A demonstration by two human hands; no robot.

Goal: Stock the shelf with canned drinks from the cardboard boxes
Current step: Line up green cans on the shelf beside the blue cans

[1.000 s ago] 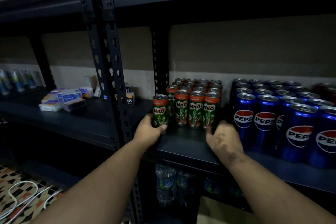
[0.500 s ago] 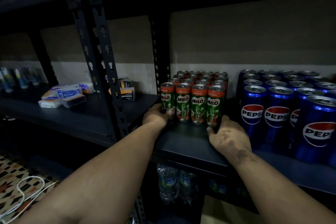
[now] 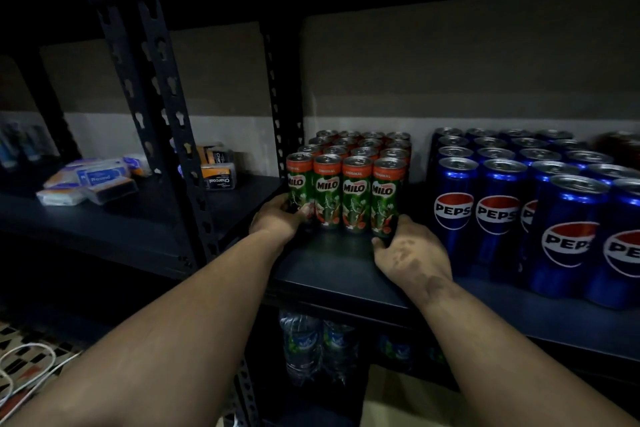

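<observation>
Several green and red Milo cans (image 3: 356,191) stand in a tight block on the dark shelf (image 3: 332,270). My left hand (image 3: 277,218) grips the base of the front-left Milo can (image 3: 299,180), fingers curled round it. My right hand (image 3: 408,250) holds the base of the front-right Milo can (image 3: 387,194) from the right side. Blue Pepsi cans (image 3: 498,204) stand in rows to the right of the Milo block, with a gap between the two groups.
A black perforated upright post (image 3: 162,121) stands just left of my left arm. Small packets and boxes (image 3: 86,180) lie on the left shelf. Water bottles (image 3: 311,347) sit on the shelf below. White cables (image 3: 31,367) lie on the patterned floor, and cardboard (image 3: 415,402) shows at the bottom.
The left hand has pushed the separate Milo can rightward and back into line with the front row. The right hand moved forward to the front-right can. The camera came closer.
</observation>
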